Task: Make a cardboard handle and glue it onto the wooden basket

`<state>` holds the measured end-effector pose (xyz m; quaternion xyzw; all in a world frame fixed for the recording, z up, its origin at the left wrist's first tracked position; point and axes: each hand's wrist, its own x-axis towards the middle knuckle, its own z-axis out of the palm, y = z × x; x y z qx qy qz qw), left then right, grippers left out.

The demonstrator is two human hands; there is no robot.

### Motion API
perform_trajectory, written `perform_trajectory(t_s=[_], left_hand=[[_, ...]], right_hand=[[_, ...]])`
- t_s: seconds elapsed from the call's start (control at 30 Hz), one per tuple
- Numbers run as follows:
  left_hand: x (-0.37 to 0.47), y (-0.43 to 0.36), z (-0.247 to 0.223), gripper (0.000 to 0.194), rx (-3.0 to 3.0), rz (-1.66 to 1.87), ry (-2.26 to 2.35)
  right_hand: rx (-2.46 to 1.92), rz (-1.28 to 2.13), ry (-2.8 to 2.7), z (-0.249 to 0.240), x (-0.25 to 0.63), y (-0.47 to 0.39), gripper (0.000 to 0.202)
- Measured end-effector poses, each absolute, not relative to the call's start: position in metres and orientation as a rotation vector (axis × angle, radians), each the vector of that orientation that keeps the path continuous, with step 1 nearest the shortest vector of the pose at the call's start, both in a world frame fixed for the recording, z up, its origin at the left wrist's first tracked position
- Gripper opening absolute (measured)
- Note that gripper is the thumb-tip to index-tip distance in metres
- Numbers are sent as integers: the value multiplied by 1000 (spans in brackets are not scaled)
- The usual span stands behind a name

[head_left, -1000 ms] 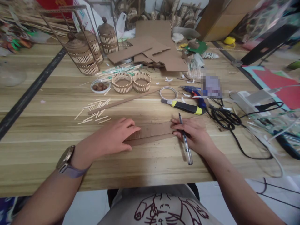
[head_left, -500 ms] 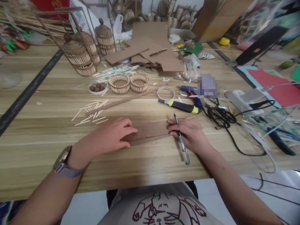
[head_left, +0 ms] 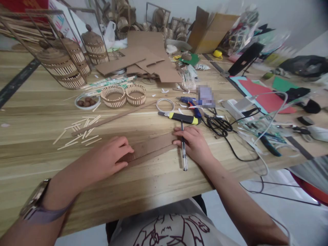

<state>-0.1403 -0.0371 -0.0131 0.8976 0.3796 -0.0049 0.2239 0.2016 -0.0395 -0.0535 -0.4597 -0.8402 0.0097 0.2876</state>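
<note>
A brown cardboard strip (head_left: 153, 146) lies on the wooden table between my two hands, with a narrower strip along its near edge. My left hand (head_left: 115, 157) rests on the strip's left end, its fingers apart. At the right end, my right hand (head_left: 191, 141) has a pen (head_left: 183, 153) between its fingers, and its fingertips touch the cardboard. Beyond that hand lies a black and yellow utility knife (head_left: 183, 118). Short wooden sticks (head_left: 87, 128) are scattered past my left hand, beside a long thin cardboard strip (head_left: 115, 119).
Two small stick baskets (head_left: 114, 96) stand beside a bowl of brown balls (head_left: 87, 101). A tape roll (head_left: 165, 105), a blue glue gun (head_left: 191, 103) and coiled black cable (head_left: 217, 125) lie centre right. Cardboard sheets (head_left: 146, 44) and lidded stick baskets (head_left: 60, 66) are at the back.
The camera view has turned to the right, so the table things appear further left. Both hands stay at the ends of the cardboard strip, and the pen remains in my right hand.
</note>
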Motion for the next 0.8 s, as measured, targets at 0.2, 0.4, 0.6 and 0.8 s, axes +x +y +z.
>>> perform_trajectory(t_s=[0.2, 0.4, 0.6, 0.8], left_hand=[[-141, -41, -16, 26, 2470, 23, 1119], [-144, -40, -22, 27, 2471, 54, 1130], [-144, -39, -21, 32, 2472, 27, 1104], [-143, -41, -19, 31, 2486, 45, 1095]], right_hand=[[-1268, 64, -2217, -53, 203, -39, 25], [-1345, 71, -2098, -52, 219, -39, 17], [-1225, 206, -2229, -53, 225, -37, 21], [-1150, 192, -2266, -51, 223, -37, 19]])
